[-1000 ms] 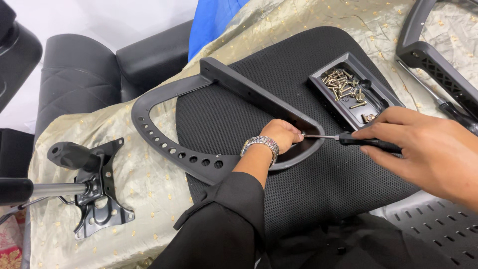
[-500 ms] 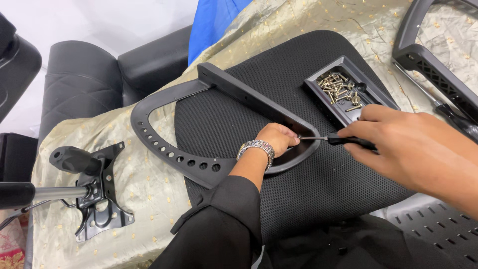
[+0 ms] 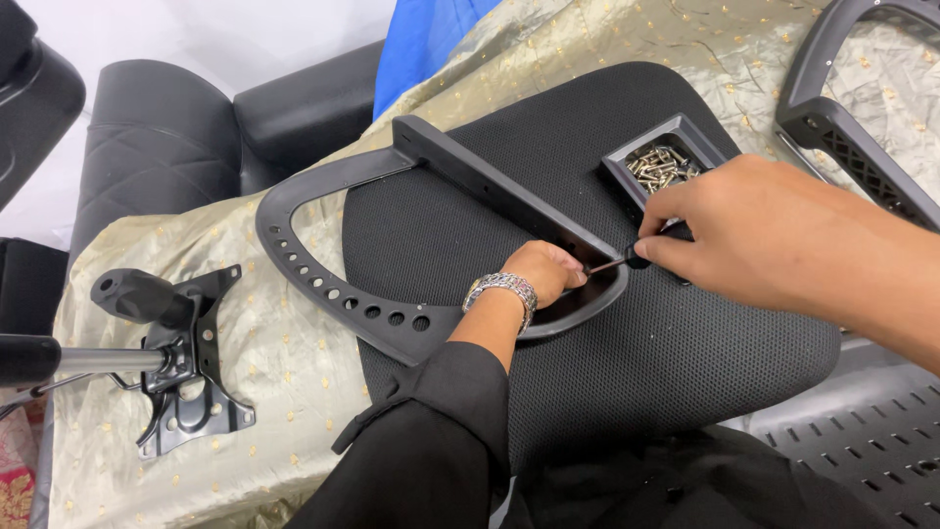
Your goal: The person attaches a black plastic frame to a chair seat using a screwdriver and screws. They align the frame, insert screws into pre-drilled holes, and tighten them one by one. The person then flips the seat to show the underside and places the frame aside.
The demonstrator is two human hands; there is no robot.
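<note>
So the right hand [image 3: 774, 240] is pinching a small black-handled screwdriver [image 3: 627, 262] between thumb and fingertips, with the thin shaft pointing left into the inner corner of the black plastic armrest frame [image 3: 323, 284]. The left hand [image 3: 543, 274], the one wearing a silver bracelet [image 3: 501, 292], is curling its fingers down right at the tip, pressing on the frame or holding a screw there; I honestly can't tell which, since the fingers are hiding the spot. The frame is lying flat across the black mesh seat cushion [image 3: 636, 362], its crossbar running up toward the top left.

What I'd worry about: the grip on that driver is looking pretty light and far back, so the tip could be skating off the screw head and jabbing the left fingers, or gouging the mesh.

No packaging or labels showing anywhere. Just behind the right hand a shallow black rectangular tray [image 3: 615, 168] of silvery screws [image 3: 658, 165] is sitting on the cushion, and an elbow bump could be scattering them over the gold cloth [image 3: 294, 392]. Off to the left, a black metal tilt mechanism [image 3: 186, 367] is resting on that cloth.
</note>
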